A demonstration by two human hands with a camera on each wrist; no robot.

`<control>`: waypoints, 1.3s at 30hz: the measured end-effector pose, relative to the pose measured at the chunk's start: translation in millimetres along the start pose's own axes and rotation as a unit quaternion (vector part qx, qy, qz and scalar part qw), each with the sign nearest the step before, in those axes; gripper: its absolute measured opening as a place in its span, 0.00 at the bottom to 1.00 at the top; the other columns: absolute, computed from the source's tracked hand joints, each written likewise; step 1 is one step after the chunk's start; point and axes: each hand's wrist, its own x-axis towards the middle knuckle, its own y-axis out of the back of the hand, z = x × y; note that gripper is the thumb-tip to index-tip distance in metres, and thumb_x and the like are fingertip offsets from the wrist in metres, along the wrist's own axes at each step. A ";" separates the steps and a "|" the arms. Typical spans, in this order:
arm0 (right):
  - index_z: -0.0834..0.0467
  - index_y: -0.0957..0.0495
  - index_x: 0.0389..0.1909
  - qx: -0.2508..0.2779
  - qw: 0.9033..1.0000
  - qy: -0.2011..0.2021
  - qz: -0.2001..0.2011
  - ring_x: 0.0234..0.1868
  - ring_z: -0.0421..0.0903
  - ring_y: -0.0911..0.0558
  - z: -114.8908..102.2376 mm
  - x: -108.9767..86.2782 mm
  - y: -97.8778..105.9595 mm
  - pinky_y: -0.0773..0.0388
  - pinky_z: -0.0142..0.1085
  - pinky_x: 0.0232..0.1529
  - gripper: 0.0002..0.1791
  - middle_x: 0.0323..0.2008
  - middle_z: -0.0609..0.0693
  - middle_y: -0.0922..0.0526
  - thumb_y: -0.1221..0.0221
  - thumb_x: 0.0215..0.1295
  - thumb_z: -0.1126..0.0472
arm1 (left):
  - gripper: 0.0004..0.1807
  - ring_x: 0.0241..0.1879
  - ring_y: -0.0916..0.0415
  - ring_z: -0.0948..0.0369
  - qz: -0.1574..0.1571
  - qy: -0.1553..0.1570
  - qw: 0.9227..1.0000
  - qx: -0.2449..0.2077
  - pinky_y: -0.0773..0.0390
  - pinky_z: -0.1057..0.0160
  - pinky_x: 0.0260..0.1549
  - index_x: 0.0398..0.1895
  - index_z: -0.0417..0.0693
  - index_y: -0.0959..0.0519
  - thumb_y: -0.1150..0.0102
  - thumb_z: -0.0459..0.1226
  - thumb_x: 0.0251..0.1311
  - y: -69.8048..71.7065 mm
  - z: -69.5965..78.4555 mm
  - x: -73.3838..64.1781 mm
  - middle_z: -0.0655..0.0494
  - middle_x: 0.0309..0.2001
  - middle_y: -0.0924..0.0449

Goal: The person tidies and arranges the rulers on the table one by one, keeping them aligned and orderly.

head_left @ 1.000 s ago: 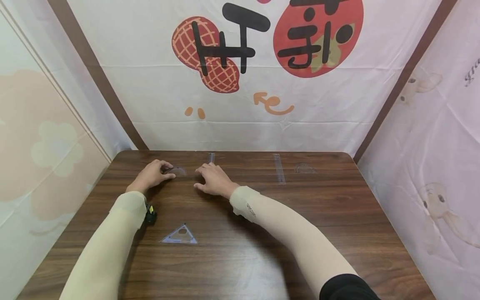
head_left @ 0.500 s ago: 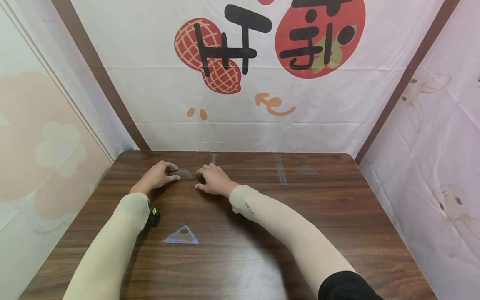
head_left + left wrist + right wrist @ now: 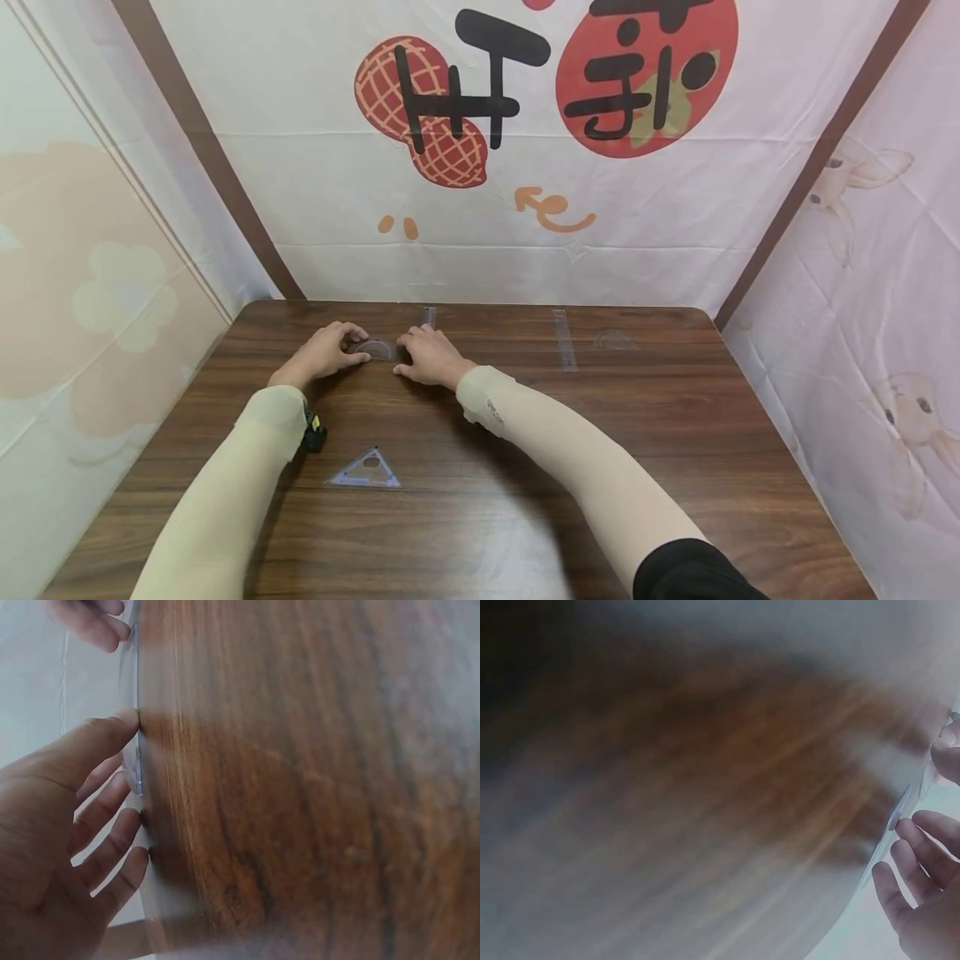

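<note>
My left hand is at the back left of the table. Thumb and fingers hold the left side of a clear protractor, which lies flat on the wood. From the left wrist view, the thumb bears on the thin edge of the protractor. My right hand faces it from the right, thumb and fingers spread apart, fingertips right at the protractor's right side. A clear ruler shows beyond the right hand's fingers, its near part hidden. In the right wrist view the right hand has its fingers extended and slightly bent.
A clear set square lies nearer on the left. A second ruler and a second protractor lie at the back right of the brown wooden table. Printed cloth hangs behind and at both sides.
My left hand has slid to the right with the protractor, bringing it up to the right hand. The right hand has stayed nearly in place. The view has shifted slightly.
</note>
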 end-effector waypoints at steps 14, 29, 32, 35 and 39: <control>0.51 0.22 0.73 0.000 1.000 -0.001 -0.003 0.67 0.47 0.27 -5.4 2.6 1.5 0.30 0.45 0.72 0.30 0.68 0.47 0.22 0.38 0.78 0.40 | 0.23 0.57 0.23 0.41 0.003 -0.007 1.000 -0.003 0.25 0.37 0.60 0.64 0.38 0.22 0.30 0.40 0.72 -3.0 -0.4 0.8 0.38 0.56 0.21; 0.52 0.18 0.69 0.041 0.999 -0.020 0.006 0.65 0.48 0.26 -5.3 3.6 -1.7 0.28 0.44 0.67 0.27 0.66 0.48 0.21 0.36 0.77 0.43 | 0.24 0.54 0.19 0.44 0.010 -0.017 1.000 -0.008 0.24 0.38 0.58 0.63 0.37 0.20 0.28 0.42 0.71 -4.7 0.2 0.6 0.40 0.54 0.16; 0.52 0.18 0.68 0.056 0.998 -0.026 0.007 0.65 0.48 0.26 -5.0 4.3 -1.8 0.29 0.44 0.67 0.26 0.66 0.48 0.21 0.36 0.77 0.44 | 0.24 0.53 0.19 0.44 0.009 -0.019 1.000 -0.009 0.23 0.38 0.57 0.63 0.38 0.19 0.28 0.42 0.70 -4.2 -0.3 0.4 0.41 0.53 0.16; 0.52 0.17 0.67 0.065 0.997 -0.031 0.010 0.65 0.48 0.26 -5.0 5.6 -3.0 0.29 0.44 0.66 0.25 0.65 0.48 0.21 0.35 0.77 0.44 | 0.24 0.53 0.19 0.45 0.007 -0.019 1.000 -0.010 0.22 0.39 0.56 0.63 0.38 0.19 0.28 0.42 0.70 -3.7 -1.0 -0.2 0.42 0.52 0.15; 0.51 0.16 0.66 0.070 0.996 -0.048 0.017 0.65 0.48 0.28 -7.2 5.1 -2.7 0.31 0.43 0.63 0.24 0.65 0.46 0.21 0.35 0.76 0.43 | 0.25 0.51 0.18 0.47 0.006 -0.019 1.000 -0.012 0.21 0.39 0.54 0.63 0.39 0.19 0.29 0.44 0.70 -4.3 -1.2 -1.1 0.44 0.50 0.15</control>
